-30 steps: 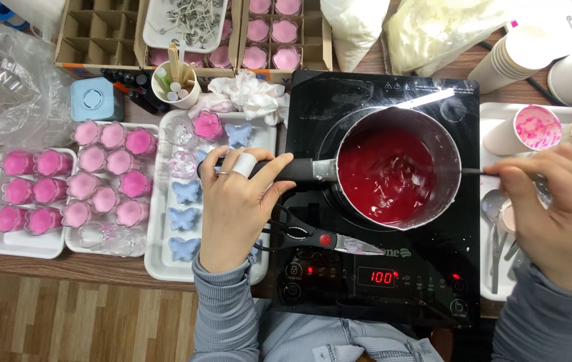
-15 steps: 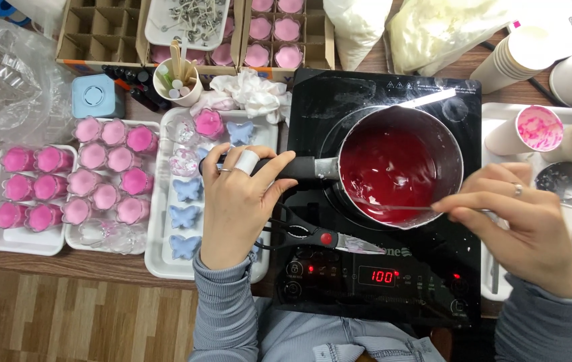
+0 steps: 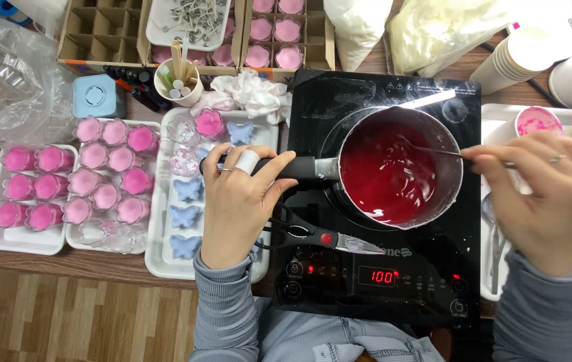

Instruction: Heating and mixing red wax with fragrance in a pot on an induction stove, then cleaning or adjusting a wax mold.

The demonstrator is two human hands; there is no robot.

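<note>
Centrally, we see a small metal saucepan (image 3: 400, 171) full of glossy red liquid, sitting on a black induction cooktop (image 3: 380, 268) with a lit red display. Our left hand (image 3: 239, 201) is curled shut around the pan's dark handle (image 3: 299, 167), fingers (image 3: 232, 157) wrapped over the top and thumb along the side; a broad white ring sits on one finger. Our right hand (image 3: 541, 194) is pinched closed on a thin metal stirrer (image 3: 443, 152), whose far end dips into the red liquid just beyond the fingertips.

Just below the left thumb, a pair of scissors (image 3: 319, 238) with black handles lies on the cooktop's front edge. Under and to the left of the left hand's knuckles, a white tray (image 3: 158, 261) holds pale blue butterfly shapes (image 3: 187, 201) and a pink flower shape (image 3: 209, 123). Farther left of those fingers, more white trays carry rows of small pink-filled cups (image 3: 91, 181). Beyond the left fingertips sit a crumpled white tissue (image 3: 256, 94), a paper cup of wooden sticks (image 3: 177, 80) and cardboard dividers with more pink cups. Just past the right fingertips stands a paper cup with pink residue (image 3: 537, 122) on another white tray.
</note>
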